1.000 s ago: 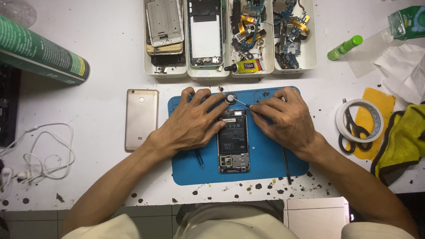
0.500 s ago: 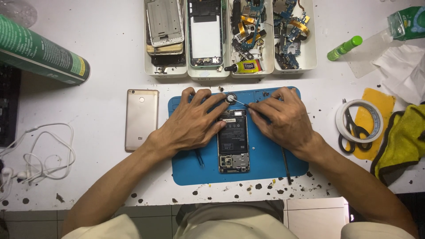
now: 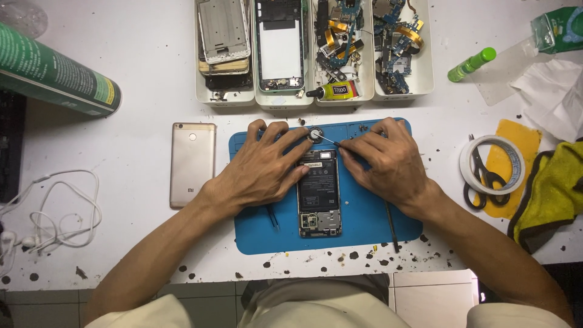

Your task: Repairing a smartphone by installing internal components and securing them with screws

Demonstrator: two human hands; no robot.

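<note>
Pinning the opened phone [image 3: 319,191] on the blue mat [image 3: 364,218], your left hand [image 3: 267,167] stays flat while your right hand [image 3: 382,161], barely shifted, keeps a pinching grip on the screwdriver [image 3: 331,141], its tip at the phone's top edge.

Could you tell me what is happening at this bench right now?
A person is working on an opened phone lying on a blue mat. The left hand rests beside the phone's top end, and the right hand holds a thin tool whose tip reaches a small round part above the phone. A gold back cover lies left of the mat; trays of parts sit behind.
</note>
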